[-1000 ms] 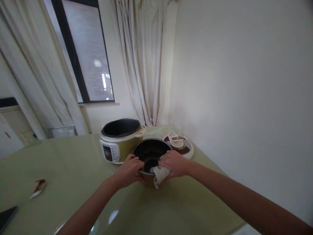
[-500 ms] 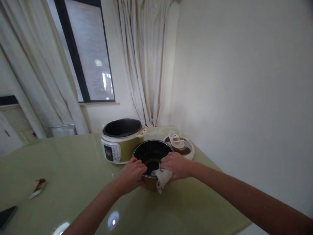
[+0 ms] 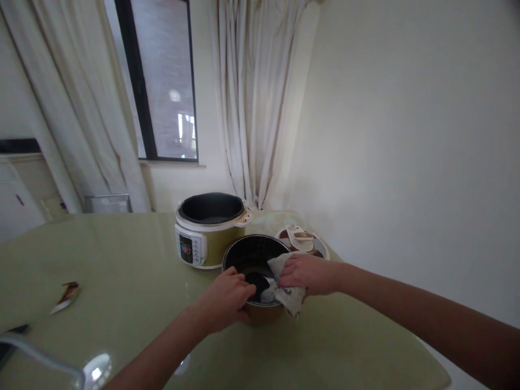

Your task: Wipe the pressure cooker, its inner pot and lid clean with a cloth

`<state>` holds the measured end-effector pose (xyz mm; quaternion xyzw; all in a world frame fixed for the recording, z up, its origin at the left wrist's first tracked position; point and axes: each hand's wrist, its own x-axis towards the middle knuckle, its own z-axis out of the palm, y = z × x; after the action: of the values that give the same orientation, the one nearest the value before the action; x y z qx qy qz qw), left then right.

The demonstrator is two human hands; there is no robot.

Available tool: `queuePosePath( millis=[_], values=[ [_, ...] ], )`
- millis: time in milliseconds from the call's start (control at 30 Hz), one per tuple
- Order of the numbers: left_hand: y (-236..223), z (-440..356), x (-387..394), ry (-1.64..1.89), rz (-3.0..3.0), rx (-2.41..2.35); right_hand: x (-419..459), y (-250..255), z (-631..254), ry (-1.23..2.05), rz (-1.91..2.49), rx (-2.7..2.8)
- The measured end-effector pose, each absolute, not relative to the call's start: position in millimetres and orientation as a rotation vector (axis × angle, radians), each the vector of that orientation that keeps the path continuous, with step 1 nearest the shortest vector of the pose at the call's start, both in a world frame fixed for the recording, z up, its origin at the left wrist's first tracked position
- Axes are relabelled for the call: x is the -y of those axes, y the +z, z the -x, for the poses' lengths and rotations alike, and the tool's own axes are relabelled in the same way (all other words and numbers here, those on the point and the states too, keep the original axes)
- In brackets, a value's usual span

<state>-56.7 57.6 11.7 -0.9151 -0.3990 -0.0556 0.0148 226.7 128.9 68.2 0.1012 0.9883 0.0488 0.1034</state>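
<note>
A round inner pot, dark inside and brownish outside, stands on the table in front of me. My left hand grips its near-left rim, fingers over the edge and thumb outside. On the right side of the rim, my right hand is closed on a pale cloth, which drapes over the edge and partly into the pot. Just behind sits the electric pressure cooker body, white and olive with a control panel, its top uncovered. The cooker lid lies at the back right, partly hidden by the pot and hand.
The glossy greenish table has a rounded right edge near the wall. A small brown-and-white piece lies at the left, with a dark flat object nearer me. A curved pale bar crosses the lower left corner. Curtains hang behind.
My right hand has shifted the cloth rightward along the rim, with more cloth showing. My left hand still grips the pot. The view has turned slightly left, and a pale bar appears at lower left.
</note>
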Motion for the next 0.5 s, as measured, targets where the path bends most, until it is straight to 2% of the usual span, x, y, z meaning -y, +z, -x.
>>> queuePosePath(
  millis=[300,400,500],
  values=[
    [1.3,50.7,-62.1,-0.225,2.842,1.283,-149.7,124.2,-173.9,0.696,-0.307,-2.708],
    [-1.2,51.7,-62.9,-0.232,2.815,1.314,-165.6,110.0,-136.8,0.638,-0.055,-2.771],
    [0.2,50.5,-59.3,-0.166,2.777,1.405,-181.4,74.2,-107.0,0.569,0.105,-2.776]
  ],
)
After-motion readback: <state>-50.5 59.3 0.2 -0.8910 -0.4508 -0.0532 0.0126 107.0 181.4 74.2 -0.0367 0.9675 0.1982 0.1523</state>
